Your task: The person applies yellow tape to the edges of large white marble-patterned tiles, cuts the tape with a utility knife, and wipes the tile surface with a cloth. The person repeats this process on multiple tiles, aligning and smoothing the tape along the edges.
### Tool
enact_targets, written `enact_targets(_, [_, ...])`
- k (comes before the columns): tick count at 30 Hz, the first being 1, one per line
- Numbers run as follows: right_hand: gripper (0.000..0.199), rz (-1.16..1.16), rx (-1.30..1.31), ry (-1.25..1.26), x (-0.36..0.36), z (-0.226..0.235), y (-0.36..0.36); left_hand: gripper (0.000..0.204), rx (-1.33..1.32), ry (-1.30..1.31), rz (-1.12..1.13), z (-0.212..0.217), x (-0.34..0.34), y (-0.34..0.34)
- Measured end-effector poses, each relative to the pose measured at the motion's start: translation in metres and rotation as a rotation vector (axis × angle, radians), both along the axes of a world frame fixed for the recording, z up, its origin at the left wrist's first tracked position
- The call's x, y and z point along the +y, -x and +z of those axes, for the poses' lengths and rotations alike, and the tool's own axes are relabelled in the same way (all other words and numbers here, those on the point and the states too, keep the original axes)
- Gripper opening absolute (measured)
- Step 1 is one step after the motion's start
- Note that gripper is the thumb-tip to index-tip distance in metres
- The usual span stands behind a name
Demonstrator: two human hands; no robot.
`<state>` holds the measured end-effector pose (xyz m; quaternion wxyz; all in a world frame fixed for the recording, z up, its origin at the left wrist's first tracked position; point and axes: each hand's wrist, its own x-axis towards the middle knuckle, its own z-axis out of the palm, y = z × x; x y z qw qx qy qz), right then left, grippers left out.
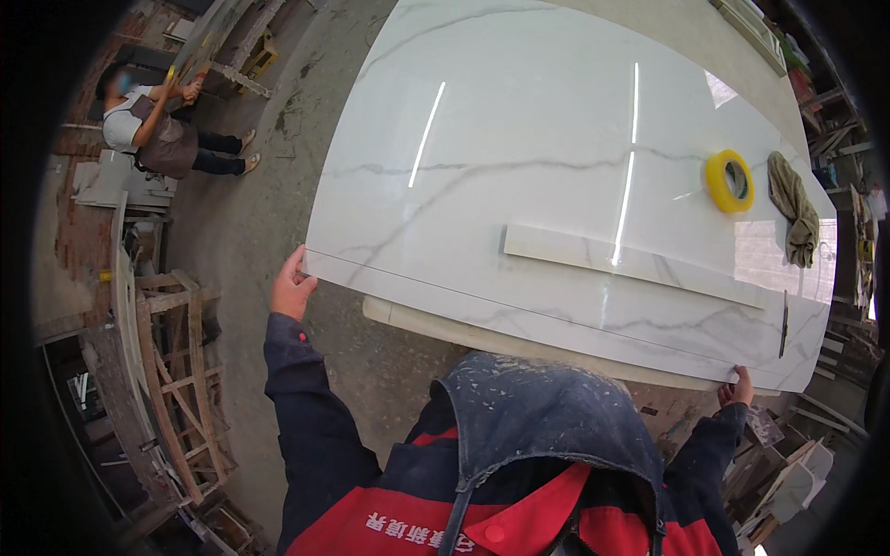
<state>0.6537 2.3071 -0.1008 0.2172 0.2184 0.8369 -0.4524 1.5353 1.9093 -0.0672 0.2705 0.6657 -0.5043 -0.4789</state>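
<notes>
A large glossy white slab (482, 120) with grey marble veining lies flat in front of me. A thin dark line runs along its near side and sets off a narrow front strip (464, 304); whether that strip is fully separate I cannot tell. At the left corner my left hand (293, 287) grips the strip's end, thumb and fingers closed around the edge. My right hand (737, 389) is closed on the near edge toward the right, with fingertips over the top. A loose narrow marbled piece (630, 264) rests on the slab between my hands.
On the slab's right lie a yellow tape roll (730, 182), a crumpled grey-brown cloth (793, 208) and a thin dark rod (784, 324). A pale support edge (417, 320) shows underneath. Wooden frames (176, 371) stand left; a person (158, 130) works at the far left.
</notes>
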Motion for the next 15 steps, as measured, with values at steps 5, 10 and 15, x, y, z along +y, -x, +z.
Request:
enact_targets(5, [0.042,0.039,-0.136,0.013,0.035,-0.004,0.023,0.068,0.143,0.033,-0.189,-0.029,-0.016,-0.018])
enact_targets(10, [0.051,-0.022,-0.034,0.002,-0.02,0.018,-0.001,0.074,0.058,-0.103,-0.128,-0.057,-0.024,-0.073])
enact_targets(15, [0.072,-0.119,-0.008,0.036,-0.037,0.035,-0.029,0.076,0.017,-0.029,-0.109,-0.066,-0.031,-0.078])
